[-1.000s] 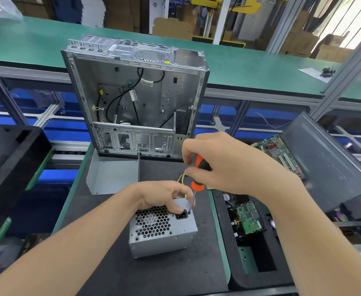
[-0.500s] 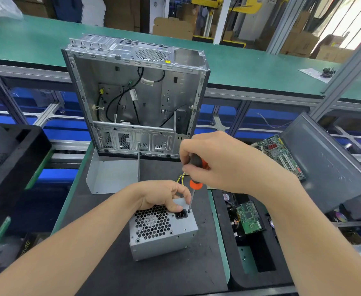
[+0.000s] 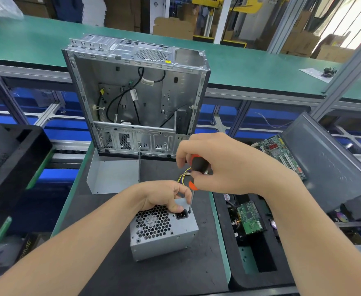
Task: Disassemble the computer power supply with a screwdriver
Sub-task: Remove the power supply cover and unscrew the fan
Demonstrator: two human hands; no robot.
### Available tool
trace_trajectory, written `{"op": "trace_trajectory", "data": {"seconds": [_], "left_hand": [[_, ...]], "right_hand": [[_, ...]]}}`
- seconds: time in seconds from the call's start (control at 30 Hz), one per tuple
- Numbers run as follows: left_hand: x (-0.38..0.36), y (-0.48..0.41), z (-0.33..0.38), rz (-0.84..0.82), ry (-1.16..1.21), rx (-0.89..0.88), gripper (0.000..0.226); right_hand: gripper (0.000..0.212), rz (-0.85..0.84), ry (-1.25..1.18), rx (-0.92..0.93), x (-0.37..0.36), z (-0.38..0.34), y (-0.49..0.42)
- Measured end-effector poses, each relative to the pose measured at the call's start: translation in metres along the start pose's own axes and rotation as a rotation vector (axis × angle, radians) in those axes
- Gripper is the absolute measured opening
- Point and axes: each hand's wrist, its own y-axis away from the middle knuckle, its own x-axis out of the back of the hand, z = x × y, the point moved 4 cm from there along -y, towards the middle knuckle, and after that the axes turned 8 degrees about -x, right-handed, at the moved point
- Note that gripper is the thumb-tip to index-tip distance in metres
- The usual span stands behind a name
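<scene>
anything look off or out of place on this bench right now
Nothing looks damaged or spilled. The one untidy spot is at the right: a dark panel lies tilted, not flat, with a green circuit board at its left edge.

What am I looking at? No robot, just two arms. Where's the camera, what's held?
No robot here: a person works with bare hands, and the camera is worn on their head, looking forward and down, so both arms come in from below. On the black mat sits a grey power supply, fan grille toward the camera. The left hand grips its far edge. The right hand holds an orange-and-black screwdriver, tip set beside the power socket. Behind stands an open PC case; to the right a circuit board lies in a black tray.
</scene>
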Motion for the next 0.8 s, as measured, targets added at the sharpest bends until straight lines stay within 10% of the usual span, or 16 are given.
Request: {"op": "trace_trajectory", "data": {"seconds": [0.8], "left_hand": [[-0.0045,0.0045,0.0076,-0.025,0.025,-0.069,0.025]], "right_hand": [[0.016,0.127,0.093,-0.039,-0.0001,0.0024,-0.0010]]}}
